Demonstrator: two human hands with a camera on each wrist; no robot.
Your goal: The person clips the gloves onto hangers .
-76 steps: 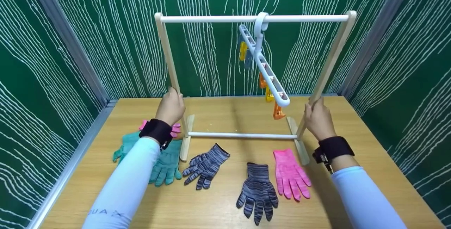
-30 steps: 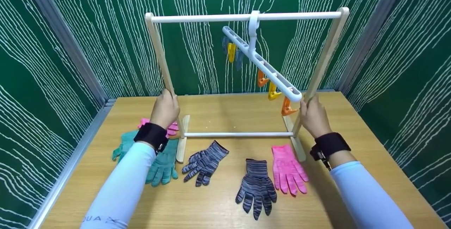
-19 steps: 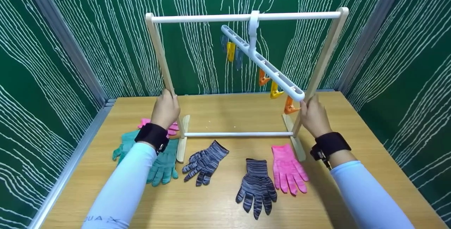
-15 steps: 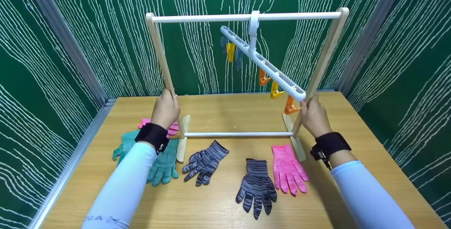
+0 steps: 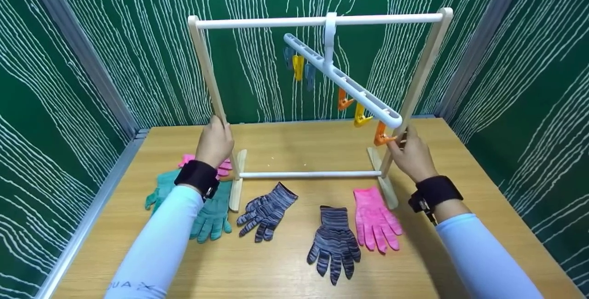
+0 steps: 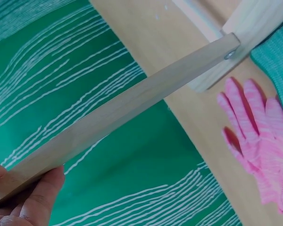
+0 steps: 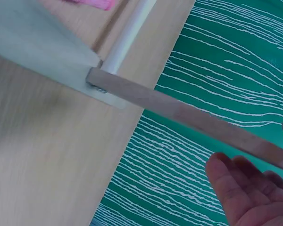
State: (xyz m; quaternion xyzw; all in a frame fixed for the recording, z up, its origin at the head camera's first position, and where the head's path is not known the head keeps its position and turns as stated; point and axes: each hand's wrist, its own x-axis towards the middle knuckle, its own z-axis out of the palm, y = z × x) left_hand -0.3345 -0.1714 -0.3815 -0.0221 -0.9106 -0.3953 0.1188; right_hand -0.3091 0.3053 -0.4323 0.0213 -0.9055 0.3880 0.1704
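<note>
A small wooden drying rack (image 5: pixel 209 69) with white crossbars stands on the table. My left hand (image 5: pixel 215 142) grips its left post; in the left wrist view, fingers and thumb wrap the post (image 6: pixel 108 113). At the right post, my right hand (image 5: pixel 414 156) has its fingers loosened. The right wrist view shows this hand (image 7: pixel 254 197) with fingers apart from the post (image 7: pixel 203 122). From the top bar hangs a pale blue clip hanger (image 5: pixel 354 88), turned diagonally, bearing orange, yellow and blue-grey clips. Its near end hangs by my right thumb.
Striped grey gloves (image 5: pixel 334 244) and a pink glove (image 5: pixel 375 221) lie before the rack. Teal gloves (image 5: pixel 214 216) and another pink glove (image 6: pixel 269 150) lie by the left foot, partly behind my left arm. Green walls with white streaks enclose the table (image 5: pixel 276 271).
The rack shifts slightly left and nearer in view. The hanger has turned, its near end swinging right. My right hand's fingers have loosened from the post; the left grip stays.
</note>
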